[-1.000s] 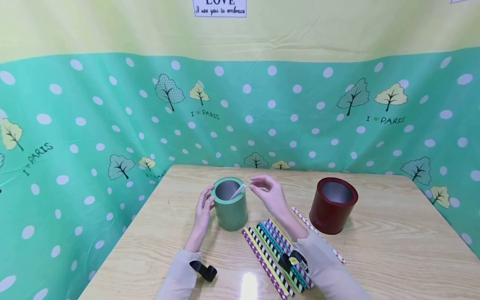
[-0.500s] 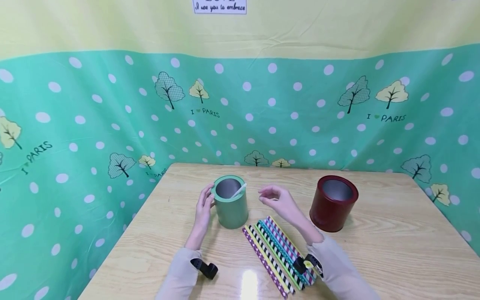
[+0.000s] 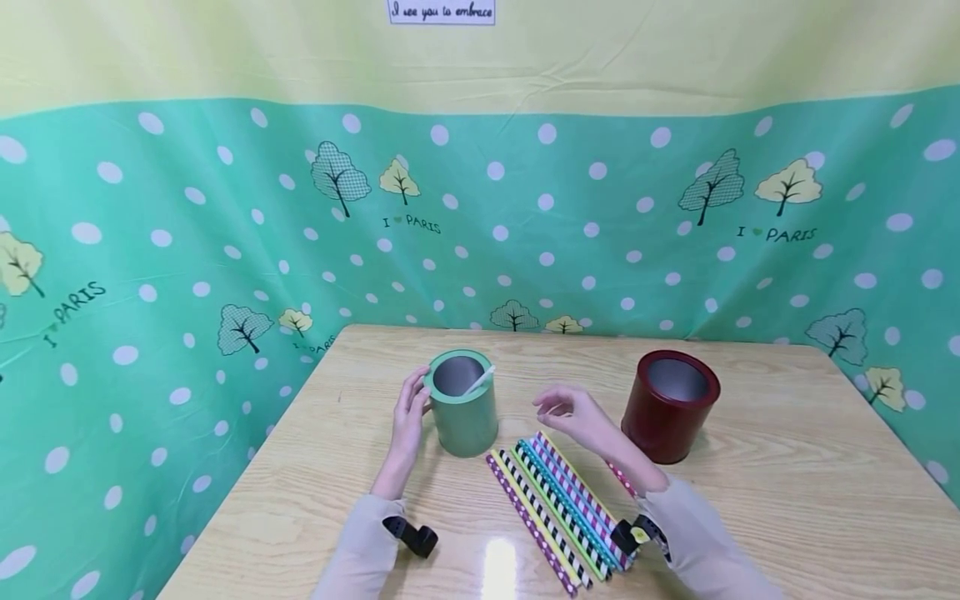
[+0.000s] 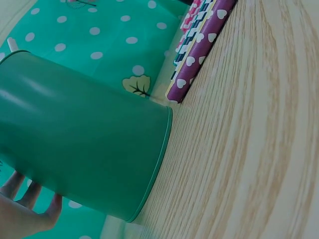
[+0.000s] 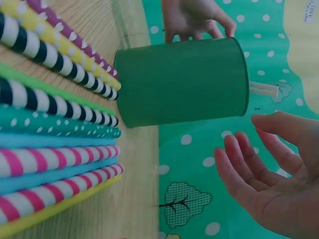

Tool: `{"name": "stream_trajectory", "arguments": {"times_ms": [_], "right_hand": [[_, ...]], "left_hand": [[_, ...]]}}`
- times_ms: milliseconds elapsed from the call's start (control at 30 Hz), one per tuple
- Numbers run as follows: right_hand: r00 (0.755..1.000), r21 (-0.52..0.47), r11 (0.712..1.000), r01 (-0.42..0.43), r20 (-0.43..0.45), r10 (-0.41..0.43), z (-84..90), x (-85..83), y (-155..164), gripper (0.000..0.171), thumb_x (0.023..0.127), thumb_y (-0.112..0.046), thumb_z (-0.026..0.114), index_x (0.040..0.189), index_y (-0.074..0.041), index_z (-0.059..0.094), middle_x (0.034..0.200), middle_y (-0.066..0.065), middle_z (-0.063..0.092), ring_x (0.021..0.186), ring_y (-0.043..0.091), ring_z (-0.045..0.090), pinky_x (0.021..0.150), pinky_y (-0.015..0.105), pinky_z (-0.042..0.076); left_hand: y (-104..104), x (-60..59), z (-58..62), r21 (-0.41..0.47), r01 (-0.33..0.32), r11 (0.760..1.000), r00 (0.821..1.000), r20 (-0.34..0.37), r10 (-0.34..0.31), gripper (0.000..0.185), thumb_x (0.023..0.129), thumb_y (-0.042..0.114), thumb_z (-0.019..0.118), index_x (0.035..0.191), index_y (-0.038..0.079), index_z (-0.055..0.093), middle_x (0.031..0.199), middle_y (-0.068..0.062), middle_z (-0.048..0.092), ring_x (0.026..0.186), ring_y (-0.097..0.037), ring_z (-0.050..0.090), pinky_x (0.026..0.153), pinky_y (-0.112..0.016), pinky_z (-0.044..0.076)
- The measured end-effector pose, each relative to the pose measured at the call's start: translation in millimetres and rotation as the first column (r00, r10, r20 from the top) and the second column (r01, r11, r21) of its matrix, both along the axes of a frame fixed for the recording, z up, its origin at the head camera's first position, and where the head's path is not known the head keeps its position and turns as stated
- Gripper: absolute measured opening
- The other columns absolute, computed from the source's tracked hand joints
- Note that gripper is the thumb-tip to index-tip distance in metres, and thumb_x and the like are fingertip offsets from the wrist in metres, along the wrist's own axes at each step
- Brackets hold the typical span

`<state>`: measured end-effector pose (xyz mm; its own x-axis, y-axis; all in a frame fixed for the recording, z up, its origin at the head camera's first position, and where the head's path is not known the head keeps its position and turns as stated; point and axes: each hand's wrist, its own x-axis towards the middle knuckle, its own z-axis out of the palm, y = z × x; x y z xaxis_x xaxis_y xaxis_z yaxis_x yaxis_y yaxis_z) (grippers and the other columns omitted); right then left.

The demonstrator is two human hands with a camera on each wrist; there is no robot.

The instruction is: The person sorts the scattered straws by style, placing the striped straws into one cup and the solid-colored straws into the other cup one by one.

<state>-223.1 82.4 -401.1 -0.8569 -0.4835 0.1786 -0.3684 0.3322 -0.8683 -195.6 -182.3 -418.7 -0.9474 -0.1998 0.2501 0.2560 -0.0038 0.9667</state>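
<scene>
A green can (image 3: 463,412) stands upright on the wooden table (image 3: 787,500), with one white straw (image 3: 477,381) leaning out of its rim. My left hand (image 3: 409,412) rests against the can's left side, fingers pointing up along the wall (image 4: 25,206). My right hand (image 3: 573,414) hovers empty with relaxed fingers, right of the can and above the far ends of a row of several patterned paper straws (image 3: 555,504). In the right wrist view, the open right hand (image 5: 269,174) is beside the green can (image 5: 184,82), apart from it.
A dark red can (image 3: 671,406) stands upright to the right of the straws. A green dotted cloth backdrop (image 3: 150,250) surrounds the table on the far, left and right sides. Bare tabletop lies in front and at the far right.
My right hand has drawn back from the green can's rim, moving right and lower, holding nothing. The white straw stays in the can. The left hand has not moved.
</scene>
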Motion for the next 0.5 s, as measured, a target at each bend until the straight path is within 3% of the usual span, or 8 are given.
{"name": "stream_trajectory", "arguments": {"times_ms": [500], "right_hand": [[0.995, 0.176, 0.980, -0.092, 0.057, 0.083, -19.2, -2.9, 18, 0.022, 0.080, 0.000, 0.058, 0.102, 0.003, 0.059, 0.087, 0.007, 0.060, 0.078, 0.018, 0.057, 0.066, 0.024, 0.048]], "left_hand": [[0, 0.7, 0.5, 0.006, 0.007, 1.000, 1.000, -0.016, -0.007, 0.037, 0.093, 0.009, 0.038, 0.129, 0.002, 0.037, 0.130, -0.020, 0.040, 0.117, -0.028, 0.037, 0.091, -0.047, 0.032]]}}
